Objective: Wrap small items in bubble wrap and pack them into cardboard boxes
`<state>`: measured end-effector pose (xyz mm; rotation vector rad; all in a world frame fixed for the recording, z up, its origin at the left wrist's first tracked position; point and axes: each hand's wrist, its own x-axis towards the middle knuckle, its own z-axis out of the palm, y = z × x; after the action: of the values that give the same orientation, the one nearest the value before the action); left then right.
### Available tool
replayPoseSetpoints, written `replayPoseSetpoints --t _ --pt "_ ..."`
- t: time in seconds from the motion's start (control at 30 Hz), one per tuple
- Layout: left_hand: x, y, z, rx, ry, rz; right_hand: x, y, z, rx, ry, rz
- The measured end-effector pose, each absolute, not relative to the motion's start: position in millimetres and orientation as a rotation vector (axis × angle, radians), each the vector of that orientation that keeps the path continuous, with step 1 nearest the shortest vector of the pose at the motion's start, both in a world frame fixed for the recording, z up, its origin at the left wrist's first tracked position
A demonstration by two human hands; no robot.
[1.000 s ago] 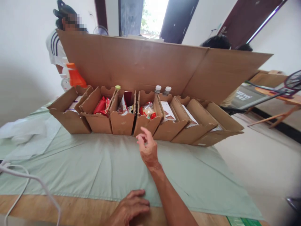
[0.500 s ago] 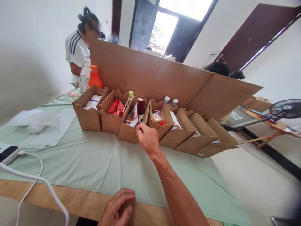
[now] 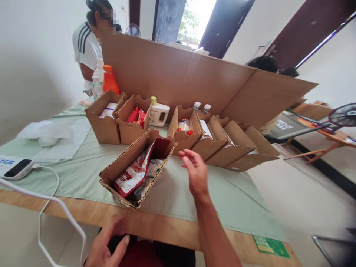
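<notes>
A cardboard bin (image 3: 111,167) sits at an angle near the table's front edge, out of the row, with a red and white packet (image 3: 136,170) and other small packets inside. My right hand (image 3: 196,172) is just right of this bin, fingers apart, holding nothing. Below the bin's near corner, at the table edge, my left hand (image 3: 107,241) has its thumb and fingers spread and is free of any object. Behind, a white jug with a yellow-green cap (image 3: 160,113) stands in the gap between a bin of red packets (image 3: 132,131) and a bin of mixed packets (image 3: 182,139).
More bins (image 3: 217,146) line the green cloth, backed by a tall cardboard panel (image 3: 172,74). An orange bottle (image 3: 109,79) stands at back left. Plastic bags (image 3: 55,137), a white device (image 3: 16,168) and its cable lie left. A person (image 3: 86,48) is behind.
The bin with the red and white packet has come forward out of the row, uncovering the jug. My right hand has opened and moved right; my left hand has moved left and down.
</notes>
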<state>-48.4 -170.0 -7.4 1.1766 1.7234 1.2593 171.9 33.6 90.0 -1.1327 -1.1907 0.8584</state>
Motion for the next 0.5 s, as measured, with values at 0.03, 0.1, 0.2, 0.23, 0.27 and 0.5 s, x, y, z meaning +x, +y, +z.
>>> replayPoseSetpoints --t 0.03,0.1,0.2,0.23,0.27,0.5 --pt "-49 -164 -12 1.161 1.748 1.284 170 53 74 -1.115 -1.223 0.957" --pt "-50 -154 -16 1.157 1.765 1.353 162 77 49 -1.070 -1.295 1.097" --pt "-47 -146 -14 1.170 1.778 1.376 155 76 33 -1.007 -1.365 1.196" --pt "-45 -144 -11 1.169 1.799 1.344 158 69 31 -0.997 -1.376 1.214" --pt "-43 -141 -9 1.164 1.824 1.306 164 59 30 -0.996 -1.381 1.224" --pt "4 -82 -4 1.318 1.559 1.214 260 0 13 -1.210 -1.156 0.995"
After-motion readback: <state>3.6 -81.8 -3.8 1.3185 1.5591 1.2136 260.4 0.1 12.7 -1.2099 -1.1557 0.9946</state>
